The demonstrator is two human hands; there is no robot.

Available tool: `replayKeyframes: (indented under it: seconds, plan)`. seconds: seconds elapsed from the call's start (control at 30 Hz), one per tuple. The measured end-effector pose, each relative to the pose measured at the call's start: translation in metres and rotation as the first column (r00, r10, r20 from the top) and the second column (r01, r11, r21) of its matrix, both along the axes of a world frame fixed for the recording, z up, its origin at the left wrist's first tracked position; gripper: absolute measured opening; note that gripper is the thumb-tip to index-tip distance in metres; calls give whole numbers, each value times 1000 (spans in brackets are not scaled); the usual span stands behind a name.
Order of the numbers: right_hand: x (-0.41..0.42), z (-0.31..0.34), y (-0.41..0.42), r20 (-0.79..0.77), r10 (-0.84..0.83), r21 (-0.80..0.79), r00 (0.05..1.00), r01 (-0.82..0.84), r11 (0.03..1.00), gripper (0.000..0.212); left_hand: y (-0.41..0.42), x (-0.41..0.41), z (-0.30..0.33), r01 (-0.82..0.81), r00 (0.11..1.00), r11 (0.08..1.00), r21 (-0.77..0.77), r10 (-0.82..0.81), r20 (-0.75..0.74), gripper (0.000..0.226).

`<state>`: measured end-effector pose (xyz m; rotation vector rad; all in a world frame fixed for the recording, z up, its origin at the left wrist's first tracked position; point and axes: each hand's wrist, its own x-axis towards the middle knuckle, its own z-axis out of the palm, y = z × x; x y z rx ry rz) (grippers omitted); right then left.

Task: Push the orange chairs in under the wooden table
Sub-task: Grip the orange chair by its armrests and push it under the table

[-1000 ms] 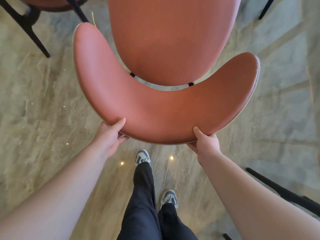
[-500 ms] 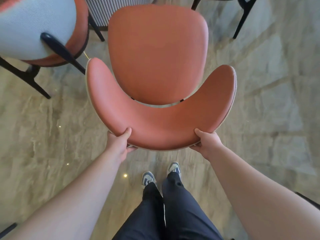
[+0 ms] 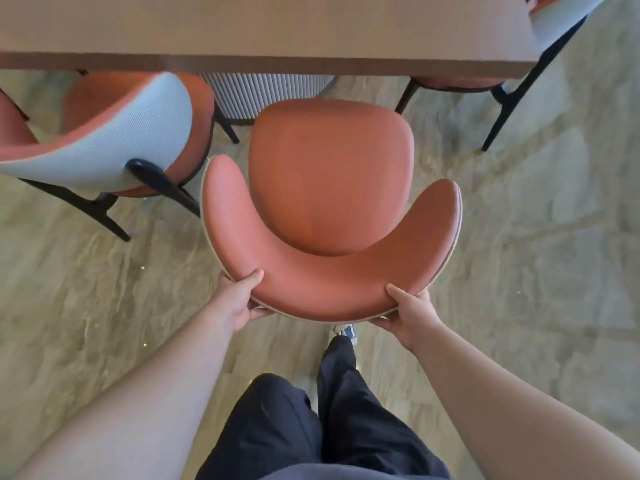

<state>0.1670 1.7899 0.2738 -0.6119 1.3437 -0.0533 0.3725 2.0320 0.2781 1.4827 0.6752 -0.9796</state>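
Orange chair [image 3: 330, 174] backrest (unbranded) gripped by both hands [image 3: 322, 308].

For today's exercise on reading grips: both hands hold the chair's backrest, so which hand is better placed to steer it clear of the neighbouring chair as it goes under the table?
Left, probably. The left hand grips the backrest on the side where the neighbouring chair stands close; the right hand is on the clear side.
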Motion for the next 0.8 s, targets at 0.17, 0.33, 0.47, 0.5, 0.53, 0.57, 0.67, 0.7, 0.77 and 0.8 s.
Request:
replayKeyframes:
  seconds: [0.17,0.33,0.47,0.5,0.53,0.57,0.67,0.7,0.77,0.8]
  plan:
    - [37,4,-30,-7,23,-39,1000,-23,999,36,-31,35,1,3,999,1000,21,-4,43,41]
    - [64,7,-50,-4,14,-64,1000,-14,998,37,-54,58,3,6,996,1000,25,-8,88,39]
    - [82,9,-62,-9,-7,-84,1000,6,996,42,-68,77,6,-2,997,1000,27,0,73,46]
    - [86,10,-65,-14,-8,-86,1000,6,996,42,-71,81,7,-3,998,999,32,1,70,45]
    - [90,10,-67,-22,-7,-88,1000,5,996,42,-73,85,6,-2,998,999,39,-1,67,43]
    - [94,10,-70,-28,-9,-90,1000,6,996,41,-76,88,6,-3,998,999,41,0,62,40]
    - [104,9,-77,-34,-11,-92,999,8,996,37,-83,98,5,3,999,999,47,-5,48,35]
    - [106,8,-80,-35,-10,-95,999,7,995,36,-86,102,5,5,999,999,46,-7,48,36]
    - [110,8,-84,-38,-7,-98,999,4,995,35,-89,106,5,10,999,999,42,-12,51,39]
    - [112,8,-86,-41,-9,-95,999,5,995,35,-91,107,4,11,998,999,45,-14,54,38]
